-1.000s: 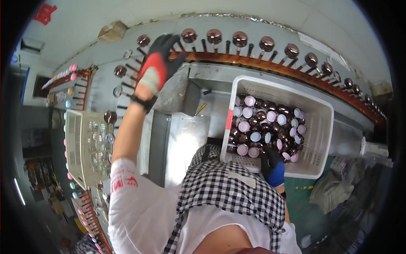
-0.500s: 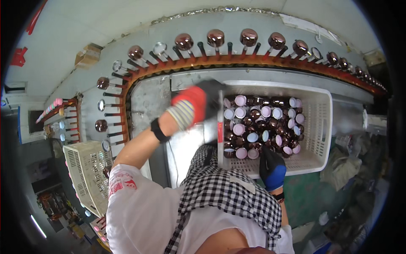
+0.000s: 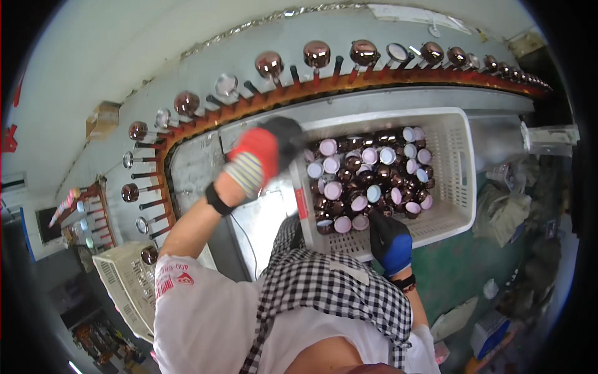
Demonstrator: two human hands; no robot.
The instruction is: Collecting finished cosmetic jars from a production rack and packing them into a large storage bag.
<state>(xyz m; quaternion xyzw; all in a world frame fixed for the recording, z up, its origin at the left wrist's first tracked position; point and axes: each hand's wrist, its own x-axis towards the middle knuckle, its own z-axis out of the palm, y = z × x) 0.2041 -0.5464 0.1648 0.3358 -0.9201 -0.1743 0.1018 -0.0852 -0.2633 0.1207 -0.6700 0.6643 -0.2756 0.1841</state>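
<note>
A white plastic crate (image 3: 460,165) holds many small, shiny brown round pieces (image 3: 361,177), some with pink, white or pale blue round faces showing. My left hand (image 3: 265,149), in a red and black glove with a striped cuff, is at the crate's left end. Motion smears its fingers, so what they hold, if anything, does not show. My right hand (image 3: 390,242), in a blue and black glove, reaches over the crate's near edge. Its dark fingers are together against the nearest pieces, and whatever is between them is hidden.
A curved orange-brown conveyor track (image 3: 268,100) arcs behind the crate, carrying shiny brown round pieces (image 3: 269,64) on spindles, among bare dark ones. A second pale crate (image 3: 124,283) stands at lower left. Crumpled grey bags (image 3: 498,215) lie at right.
The whole view has turned, shifting the crate left in the picture. My left hand stays near the crate's left end, and my right hand's fingers remain at the near pieces.
</note>
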